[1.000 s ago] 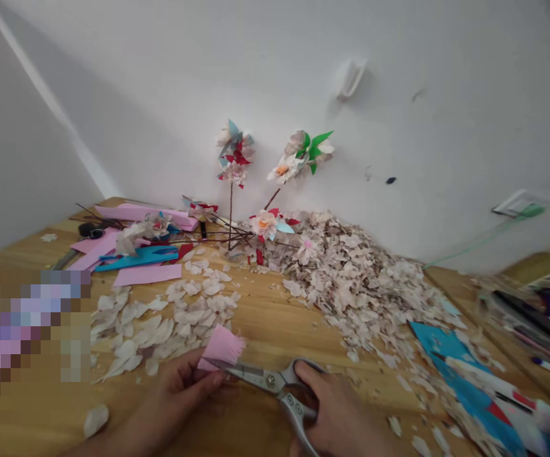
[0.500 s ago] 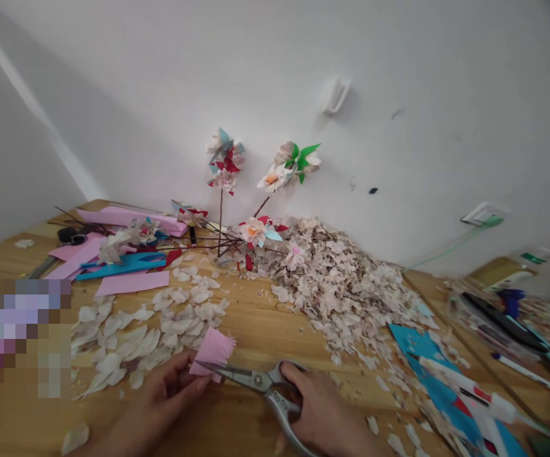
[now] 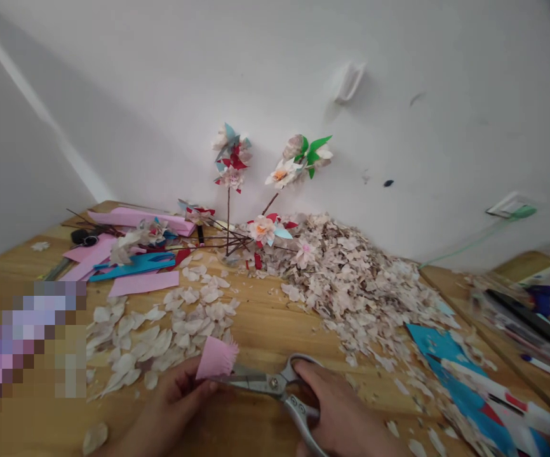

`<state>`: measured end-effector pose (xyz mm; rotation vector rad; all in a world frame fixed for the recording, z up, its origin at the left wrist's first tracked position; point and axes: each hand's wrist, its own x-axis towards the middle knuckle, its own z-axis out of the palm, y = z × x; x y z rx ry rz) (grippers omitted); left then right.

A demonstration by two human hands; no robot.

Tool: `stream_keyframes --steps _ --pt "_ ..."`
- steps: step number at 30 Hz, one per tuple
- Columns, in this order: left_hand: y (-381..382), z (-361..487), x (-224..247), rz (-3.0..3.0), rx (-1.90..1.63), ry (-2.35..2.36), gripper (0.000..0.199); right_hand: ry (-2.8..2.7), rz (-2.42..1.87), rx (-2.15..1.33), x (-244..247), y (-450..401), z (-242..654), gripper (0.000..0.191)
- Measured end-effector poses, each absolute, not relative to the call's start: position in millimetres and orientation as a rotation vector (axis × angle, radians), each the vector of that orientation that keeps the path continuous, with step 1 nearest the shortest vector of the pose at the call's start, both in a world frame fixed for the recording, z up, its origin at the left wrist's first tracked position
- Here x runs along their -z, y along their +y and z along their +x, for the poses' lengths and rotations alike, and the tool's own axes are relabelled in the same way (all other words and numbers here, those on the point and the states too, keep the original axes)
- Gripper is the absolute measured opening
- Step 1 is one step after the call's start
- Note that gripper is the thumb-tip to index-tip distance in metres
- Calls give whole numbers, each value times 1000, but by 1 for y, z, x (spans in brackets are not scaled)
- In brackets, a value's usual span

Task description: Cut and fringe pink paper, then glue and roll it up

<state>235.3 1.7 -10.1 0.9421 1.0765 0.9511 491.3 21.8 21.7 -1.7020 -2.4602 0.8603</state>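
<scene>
My left hand pinches a small piece of pink paper with a finely fringed edge. The tips of a pair of steel scissors reach the lower edge of that paper, and their ends are hidden behind it. My right hand grips the scissors by their silver handles, with fingers through the loop. Loose pale paper petals lie just beyond my left hand on the wooden table.
A large heap of pale paper scraps rises against the white wall. Paper flowers on thin stems stand behind it. Pink and blue card sheets lie at the back left. Marker-like pens rest on a blue sheet at right.
The head view has shifted slightly. The scissor tips have moved from the paper's left edge to beneath it, and the blades look closer together.
</scene>
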Motion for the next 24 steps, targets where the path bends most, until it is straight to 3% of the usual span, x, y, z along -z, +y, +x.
stream_keyframes --steps 3,7,11,20,24 --pt "-1 236 12 895 -940 1047 28 -2451 -1708 -890 -22 21 490 65" --pt "-4 237 10 875 -921 1028 31 -2476 -1727 -920 -29 19 488 44" --pt "-4 237 8 889 -872 1011 30 -2522 -1696 -937 -35 19 490 39" --pt "-1 239 7 723 -971 1095 29 -2558 -1660 -1050 -27 32 490 67" --pt "0 240 6 721 -973 1065 28 -2523 -1715 -1119 -28 30 488 66"
